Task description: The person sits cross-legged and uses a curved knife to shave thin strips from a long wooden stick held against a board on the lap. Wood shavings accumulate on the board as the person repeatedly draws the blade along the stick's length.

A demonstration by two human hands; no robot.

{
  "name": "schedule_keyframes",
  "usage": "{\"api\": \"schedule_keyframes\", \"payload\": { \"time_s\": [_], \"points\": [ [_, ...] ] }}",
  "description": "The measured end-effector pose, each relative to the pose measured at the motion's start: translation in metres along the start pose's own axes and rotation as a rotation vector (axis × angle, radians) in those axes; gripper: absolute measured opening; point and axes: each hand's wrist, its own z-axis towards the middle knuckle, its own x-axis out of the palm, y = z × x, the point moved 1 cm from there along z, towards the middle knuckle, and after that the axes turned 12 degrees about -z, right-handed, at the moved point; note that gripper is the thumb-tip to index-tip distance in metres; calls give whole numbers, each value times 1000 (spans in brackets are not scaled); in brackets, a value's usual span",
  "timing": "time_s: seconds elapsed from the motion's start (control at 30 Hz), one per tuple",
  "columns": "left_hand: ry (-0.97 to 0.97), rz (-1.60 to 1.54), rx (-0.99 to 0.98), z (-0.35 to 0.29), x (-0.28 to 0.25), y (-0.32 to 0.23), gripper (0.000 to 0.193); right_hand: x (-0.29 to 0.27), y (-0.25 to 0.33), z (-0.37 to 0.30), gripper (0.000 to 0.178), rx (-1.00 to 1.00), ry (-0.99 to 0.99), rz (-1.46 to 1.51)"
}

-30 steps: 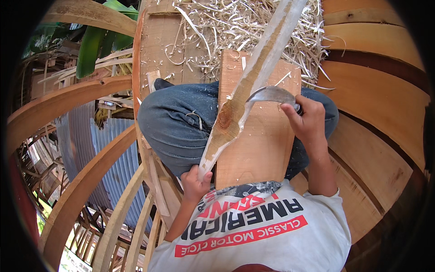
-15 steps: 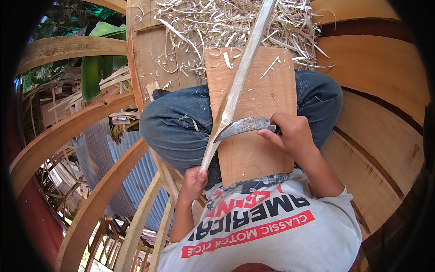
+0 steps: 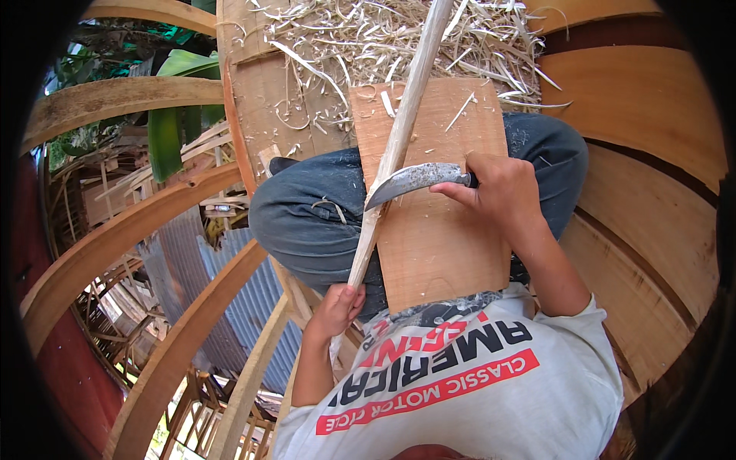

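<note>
Your left hand (image 3: 336, 310) is closed round the near end of the pale stick (image 3: 404, 123), which slants over the left side of the wooden board (image 3: 452, 249); your right hand (image 3: 504, 195) is wrapped round the curved knife (image 3: 418, 178), laid across the stick. The knife could skid toward your left leg (image 3: 303, 222) if it slips off the wood, or the stick could roll should your left grip loosen. Count one stick, one knife, one board, two hands; the shavings (image 3: 414, 42) are too many to count
</note>
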Motion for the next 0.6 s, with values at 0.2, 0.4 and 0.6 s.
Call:
{"api": "schedule_keyframes", "payload": {
  "time_s": [0.2,0.4,0.6],
  "points": [
    [-31,21,-65,-1,-5,3,64,2,-3,14,63,45,-43,-51],
    [-5,13,-64,0,-8,5,64,9,6,8,62,90,11,43],
    [27,-104,-129,-4,-2,-3,63,7,22,-9,59,-26,78,87]
  ]
}}
